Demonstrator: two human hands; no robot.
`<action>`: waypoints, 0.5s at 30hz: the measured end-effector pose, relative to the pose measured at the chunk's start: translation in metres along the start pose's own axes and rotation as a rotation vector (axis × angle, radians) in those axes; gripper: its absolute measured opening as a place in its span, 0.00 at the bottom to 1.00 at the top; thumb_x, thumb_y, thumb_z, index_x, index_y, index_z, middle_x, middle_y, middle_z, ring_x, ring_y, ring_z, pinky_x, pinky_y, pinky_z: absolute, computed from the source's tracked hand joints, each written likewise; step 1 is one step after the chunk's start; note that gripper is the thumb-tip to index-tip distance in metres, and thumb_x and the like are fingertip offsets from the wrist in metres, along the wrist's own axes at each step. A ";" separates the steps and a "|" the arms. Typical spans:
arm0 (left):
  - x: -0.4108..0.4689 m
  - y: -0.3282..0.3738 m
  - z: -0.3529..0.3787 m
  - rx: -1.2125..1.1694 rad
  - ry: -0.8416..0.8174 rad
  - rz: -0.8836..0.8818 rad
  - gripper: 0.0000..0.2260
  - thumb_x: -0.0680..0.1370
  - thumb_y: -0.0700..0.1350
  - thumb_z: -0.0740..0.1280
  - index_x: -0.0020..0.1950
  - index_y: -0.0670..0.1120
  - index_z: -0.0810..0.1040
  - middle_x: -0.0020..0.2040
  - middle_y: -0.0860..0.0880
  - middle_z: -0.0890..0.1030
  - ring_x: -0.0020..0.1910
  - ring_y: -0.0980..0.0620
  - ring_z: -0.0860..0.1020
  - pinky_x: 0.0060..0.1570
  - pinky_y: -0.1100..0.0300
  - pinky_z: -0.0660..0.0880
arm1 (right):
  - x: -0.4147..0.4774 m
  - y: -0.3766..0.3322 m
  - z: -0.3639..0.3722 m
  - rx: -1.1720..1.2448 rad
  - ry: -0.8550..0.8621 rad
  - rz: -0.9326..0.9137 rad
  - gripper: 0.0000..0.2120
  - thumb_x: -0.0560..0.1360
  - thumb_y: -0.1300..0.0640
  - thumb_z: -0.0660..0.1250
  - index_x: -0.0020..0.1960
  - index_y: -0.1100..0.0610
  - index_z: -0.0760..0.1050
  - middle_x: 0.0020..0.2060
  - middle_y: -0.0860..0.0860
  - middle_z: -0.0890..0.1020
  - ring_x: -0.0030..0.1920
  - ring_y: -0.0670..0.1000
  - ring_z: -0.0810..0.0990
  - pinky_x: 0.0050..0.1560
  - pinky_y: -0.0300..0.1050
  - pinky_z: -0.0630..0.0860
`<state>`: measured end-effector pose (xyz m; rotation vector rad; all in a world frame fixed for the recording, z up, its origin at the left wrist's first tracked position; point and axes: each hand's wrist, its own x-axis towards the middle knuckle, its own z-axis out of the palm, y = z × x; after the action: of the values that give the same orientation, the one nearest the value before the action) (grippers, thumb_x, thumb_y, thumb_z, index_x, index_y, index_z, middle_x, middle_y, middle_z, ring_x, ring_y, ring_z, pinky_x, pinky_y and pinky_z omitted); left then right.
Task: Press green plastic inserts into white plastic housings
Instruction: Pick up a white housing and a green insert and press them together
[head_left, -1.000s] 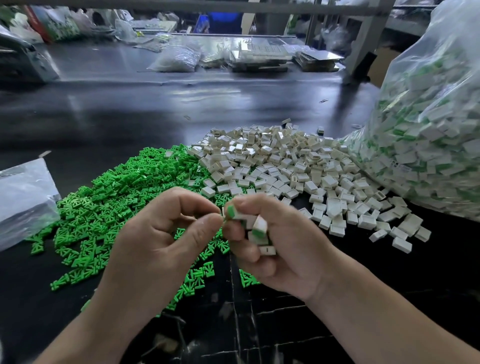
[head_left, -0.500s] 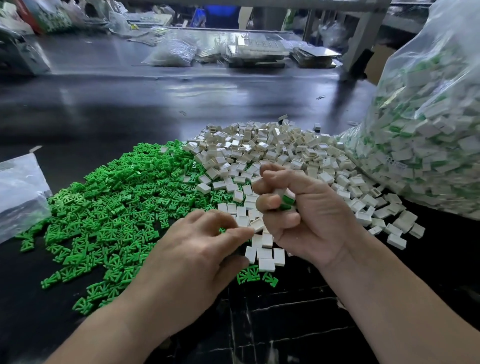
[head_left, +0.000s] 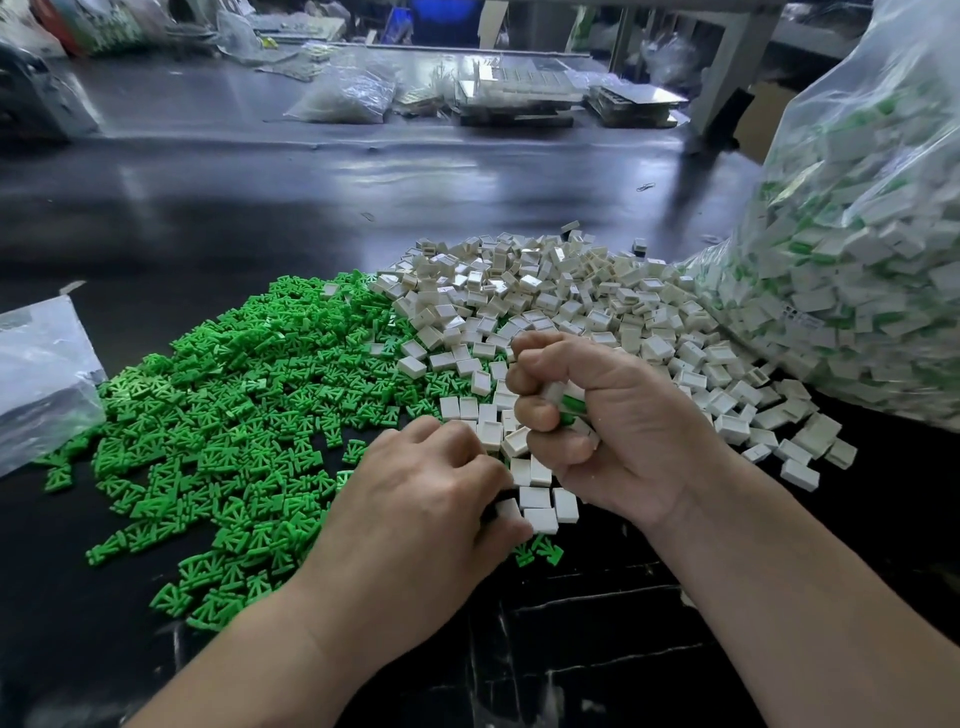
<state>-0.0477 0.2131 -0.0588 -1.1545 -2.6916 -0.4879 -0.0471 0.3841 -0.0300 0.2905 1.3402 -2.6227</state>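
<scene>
A heap of green inserts (head_left: 234, 395) covers the dark table on the left, and a heap of white housings (head_left: 561, 306) lies beside it on the right. My right hand (head_left: 608, 421) is curled into a fist above the near edge of the white heap and grips several assembled housings (head_left: 569, 402), white with green showing between the fingers. My left hand (head_left: 431, 499) lies palm down where the two heaps meet. Its fingertips pinch a single white housing (head_left: 508, 508).
A big clear bag of assembled parts (head_left: 852, 249) bulges in from the right. A smaller clear bag (head_left: 41, 374) lies at the left edge. Trays and more bags (head_left: 514, 93) sit at the far side of the black table (head_left: 311, 192).
My hands came apart from in front of me. The right fist moved out over the white heap with its handful. The left hand dropped to the table and took a white housing.
</scene>
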 end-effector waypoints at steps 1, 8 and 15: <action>0.000 0.001 0.001 0.004 -0.003 -0.008 0.13 0.76 0.59 0.63 0.45 0.53 0.82 0.43 0.54 0.77 0.44 0.51 0.73 0.45 0.52 0.72 | 0.000 0.000 0.000 -0.005 0.000 -0.005 0.12 0.64 0.64 0.70 0.47 0.59 0.77 0.33 0.53 0.76 0.25 0.47 0.73 0.16 0.34 0.64; -0.001 -0.008 -0.011 -0.130 0.105 -0.120 0.14 0.74 0.59 0.63 0.44 0.52 0.82 0.41 0.57 0.80 0.40 0.56 0.77 0.43 0.56 0.75 | -0.003 0.000 0.001 -0.126 -0.011 -0.025 0.07 0.68 0.63 0.71 0.46 0.57 0.78 0.33 0.52 0.76 0.24 0.47 0.72 0.17 0.34 0.64; -0.003 -0.009 -0.025 -0.390 0.424 -0.265 0.06 0.73 0.57 0.68 0.47 0.58 0.78 0.42 0.63 0.78 0.45 0.65 0.77 0.43 0.78 0.68 | -0.010 0.012 0.011 -0.411 -0.152 0.141 0.10 0.79 0.47 0.68 0.44 0.53 0.81 0.33 0.51 0.77 0.24 0.46 0.71 0.19 0.34 0.64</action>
<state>-0.0513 0.1964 -0.0381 -0.6594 -2.4357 -1.1919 -0.0355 0.3686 -0.0305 0.1168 1.6878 -2.1433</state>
